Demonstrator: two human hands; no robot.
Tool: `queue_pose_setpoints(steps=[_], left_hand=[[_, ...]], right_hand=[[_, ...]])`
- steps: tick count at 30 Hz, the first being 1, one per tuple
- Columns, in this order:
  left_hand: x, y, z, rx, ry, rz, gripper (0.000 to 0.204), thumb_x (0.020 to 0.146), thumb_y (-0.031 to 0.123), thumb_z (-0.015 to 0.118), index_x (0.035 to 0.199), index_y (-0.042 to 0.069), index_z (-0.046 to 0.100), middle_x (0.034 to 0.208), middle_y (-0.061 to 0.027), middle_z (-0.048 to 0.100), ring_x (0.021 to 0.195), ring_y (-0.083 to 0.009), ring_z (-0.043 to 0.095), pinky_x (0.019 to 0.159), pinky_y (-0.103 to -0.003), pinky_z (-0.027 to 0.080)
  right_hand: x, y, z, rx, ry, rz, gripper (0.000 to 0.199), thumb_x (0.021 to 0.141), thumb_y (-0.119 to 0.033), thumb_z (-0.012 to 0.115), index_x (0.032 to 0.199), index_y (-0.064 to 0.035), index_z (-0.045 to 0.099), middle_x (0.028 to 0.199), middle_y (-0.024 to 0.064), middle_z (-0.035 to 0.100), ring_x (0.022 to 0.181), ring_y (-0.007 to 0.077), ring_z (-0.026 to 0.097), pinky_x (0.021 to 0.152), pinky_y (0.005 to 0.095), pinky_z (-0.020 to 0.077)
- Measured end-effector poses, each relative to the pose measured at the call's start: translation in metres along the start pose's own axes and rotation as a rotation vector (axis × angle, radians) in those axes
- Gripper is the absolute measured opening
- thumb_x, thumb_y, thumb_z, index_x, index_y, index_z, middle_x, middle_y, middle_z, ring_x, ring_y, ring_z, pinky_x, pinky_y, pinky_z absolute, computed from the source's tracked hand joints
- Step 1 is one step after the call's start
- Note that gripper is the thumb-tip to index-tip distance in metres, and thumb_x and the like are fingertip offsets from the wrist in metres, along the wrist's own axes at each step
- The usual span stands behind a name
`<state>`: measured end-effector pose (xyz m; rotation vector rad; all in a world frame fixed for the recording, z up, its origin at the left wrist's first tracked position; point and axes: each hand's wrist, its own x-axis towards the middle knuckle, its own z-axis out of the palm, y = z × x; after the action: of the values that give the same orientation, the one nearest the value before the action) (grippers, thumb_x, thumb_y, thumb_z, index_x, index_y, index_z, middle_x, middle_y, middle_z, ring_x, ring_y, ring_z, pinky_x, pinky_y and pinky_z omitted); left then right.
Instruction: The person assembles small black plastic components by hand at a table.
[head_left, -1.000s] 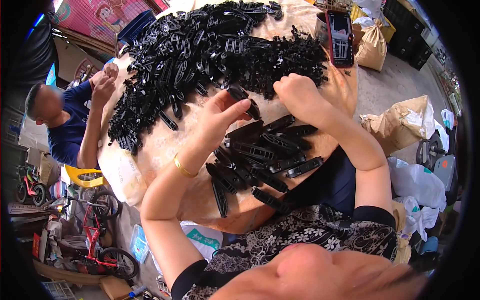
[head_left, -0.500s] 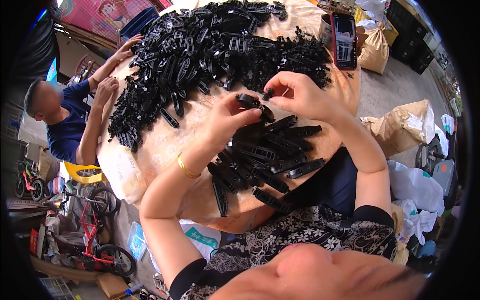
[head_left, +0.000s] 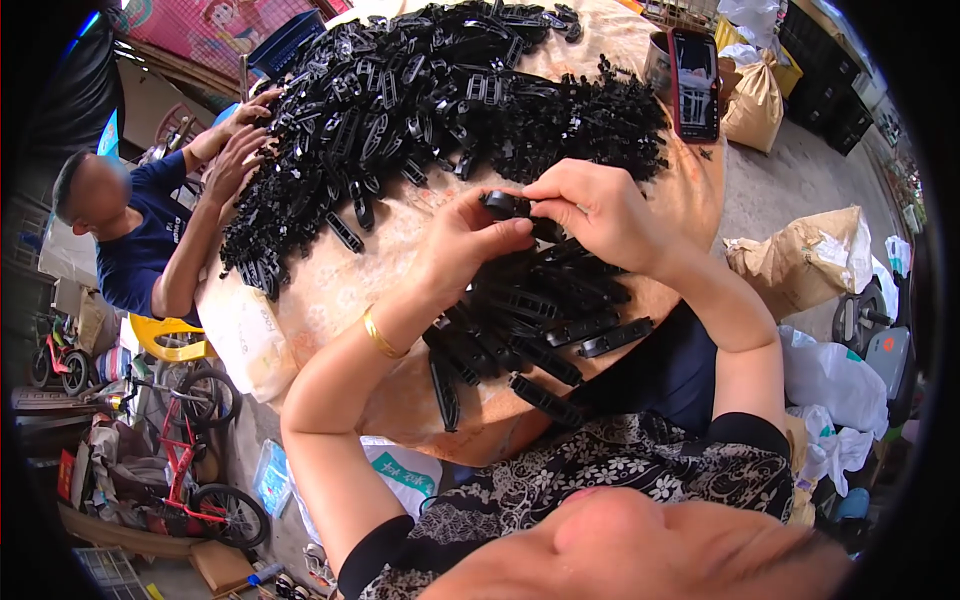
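Observation:
My left hand (head_left: 450, 245) grips a curved black plastic part (head_left: 500, 205) between thumb and fingers, above the near half of the table. Against that part's right end, my right hand (head_left: 605, 215) is closed in a pinch. The small black piece it carried is now hidden by the fingers. Below both hands lies a fanned group of long black slotted plastic parts (head_left: 545, 360). Farther off, a large heap of similar black parts (head_left: 390, 100) spreads over the table, with a mound of small black clips (head_left: 590, 125) on its right.
A co-worker (head_left: 150, 235) sits at the left, hands at the heap's edge. A phone (head_left: 694, 85) stands upright at the table's far right, beside a cup (head_left: 659, 65). The cloth-covered table (head_left: 385, 240) has a white bag (head_left: 250, 345) at its left edge. Sacks (head_left: 800, 260) stand on the right.
My right hand has moved left and brought its small piece up to the part in my left hand. The co-worker's nearer hand has reached forward to the heap.

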<state>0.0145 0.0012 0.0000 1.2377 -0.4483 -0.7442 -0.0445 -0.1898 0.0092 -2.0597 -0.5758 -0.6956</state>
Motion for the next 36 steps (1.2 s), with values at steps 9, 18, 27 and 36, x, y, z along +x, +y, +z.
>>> queue_pose_setpoints(steps=[9, 18, 27, 36], left_hand=[[0.001, 0.000, -0.001, -0.013, 0.042, -0.004, 0.028, 0.085, 0.006, 0.067, 0.111, 0.002, 0.057, 0.099, -0.0052, 0.063, 0.087, -0.0129, 0.063, 0.081, -0.028, 0.054], [-0.001, 0.008, 0.004, -0.116, 0.032, 0.034, 0.034, 0.094, 0.012, 0.054, 0.126, 0.006, 0.046, 0.101, -0.0046, 0.058, 0.094, -0.0139, 0.059, 0.084, -0.034, 0.054], [0.000, 0.011, -0.010, -0.032, -0.154, -0.208, 0.028, 0.099, 0.023, 0.045, 0.113, 0.000, 0.054, 0.085, -0.0071, 0.061, 0.064, -0.0144, 0.060, 0.050, -0.025, 0.047], [-0.014, 0.027, 0.014, 0.241, -0.076, -0.095, 0.031, 0.093, 0.018, 0.057, 0.115, -0.003, 0.054, 0.092, -0.0110, 0.066, 0.081, -0.0115, 0.063, 0.070, -0.023, 0.052]], right_hand=[[-0.002, -0.008, -0.005, -0.243, -0.008, -0.220, 0.011, 0.075, -0.004, 0.067, 0.086, -0.0023, 0.065, 0.079, 0.0098, 0.063, 0.071, 0.0269, 0.061, 0.063, 0.0340, 0.0498], [0.000, -0.013, -0.006, 0.010, 0.116, 0.015, 0.015, 0.074, 0.001, 0.068, 0.089, -0.0054, 0.066, 0.082, 0.0079, 0.064, 0.076, 0.0252, 0.062, 0.065, 0.0328, 0.0509], [-0.001, -0.007, -0.008, -0.213, -0.067, -0.433, 0.028, 0.063, 0.002, 0.067, 0.091, -0.0025, 0.066, 0.092, 0.0085, 0.065, 0.079, 0.0249, 0.060, 0.067, 0.0323, 0.0515], [0.001, -0.009, -0.013, -0.455, -0.088, -0.519, 0.022, 0.068, -0.007, 0.067, 0.089, -0.0049, 0.065, 0.089, 0.0048, 0.063, 0.081, 0.0214, 0.060, 0.066, 0.0304, 0.0522]])
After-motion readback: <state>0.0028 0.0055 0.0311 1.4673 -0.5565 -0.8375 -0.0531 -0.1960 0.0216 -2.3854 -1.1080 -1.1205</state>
